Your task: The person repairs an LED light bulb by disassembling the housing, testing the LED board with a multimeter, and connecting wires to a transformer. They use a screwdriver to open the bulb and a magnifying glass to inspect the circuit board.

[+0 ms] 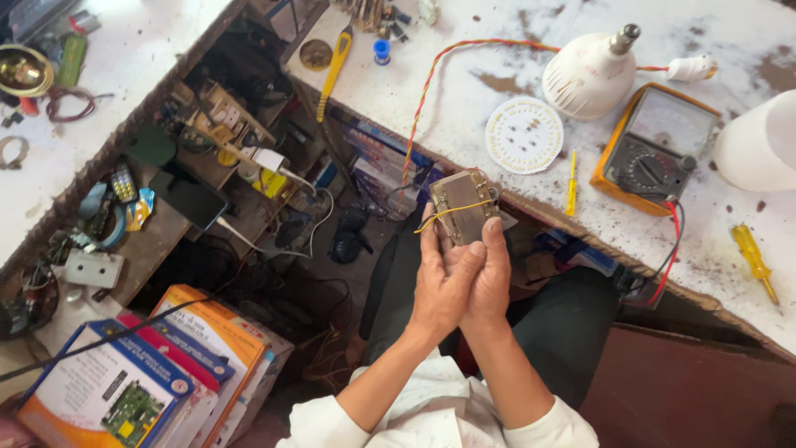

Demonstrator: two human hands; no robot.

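Workbench, white top, stained and speckled, running across the upper right; taken as landmark for all entries below.

White bulb housing, domed, metal cap uppermost, lying on the workbench near its far side. Second white dome at the workbench's right end, partly cut off.

Analogue multimeter, orange casing, dial and needle window, flat on the workbench beside the bulb housing; red and black leads trail off the front edge.

Round white LED disc, flat on the workbench just in front of the bulb housing.

Twisted red-and-yellow wire, running across the workbench and dropping over its front edge.

Stack of printed boxes, orange and blue, on the floor well to the left of the workbench.

Left hand and right hand, held together below the workbench's front edge, over the lap; fingers of both curled closed round the lower part of a small circuit board.

Small circuit board, brownish, rectangular, upright in both hands, a yellow wire across its face, just in front of the workbench edge.

Yellow-handled screwdriver, on the workbench's right front. Slim yellow screwdriver, near the front edge by the multimeter.
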